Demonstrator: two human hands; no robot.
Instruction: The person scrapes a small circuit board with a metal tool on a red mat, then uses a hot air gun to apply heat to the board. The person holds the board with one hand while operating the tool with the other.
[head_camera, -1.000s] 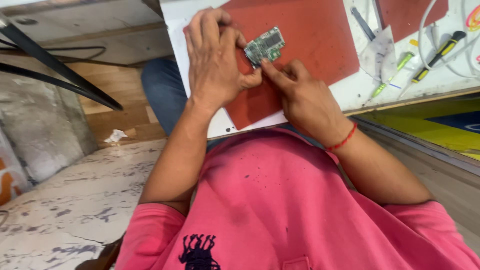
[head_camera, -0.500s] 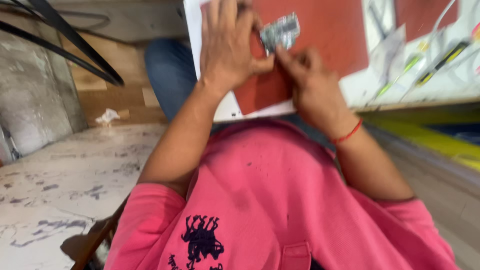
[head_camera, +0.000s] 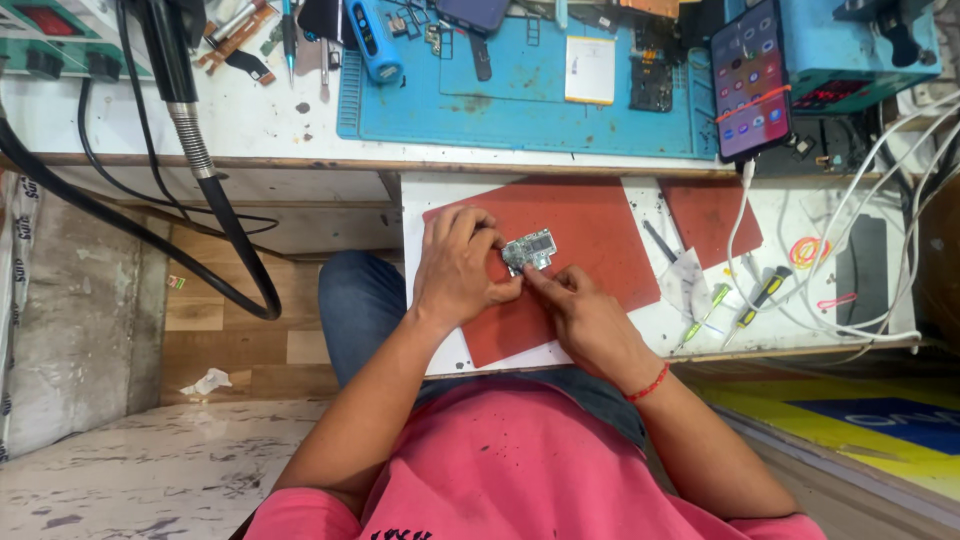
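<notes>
Both hands (head_camera: 460, 268) (head_camera: 585, 318) sit lower now — fingers pinching small green circuit board (head_camera: 528, 250)

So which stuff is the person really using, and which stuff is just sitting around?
In use:
- small circuit board, held by both hands
- left hand and right hand
- red mat under the board

Just lying about:
- two screwdrivers on the white table
- lit phone propped up
- blue mat with small parts
- white cables
</notes>
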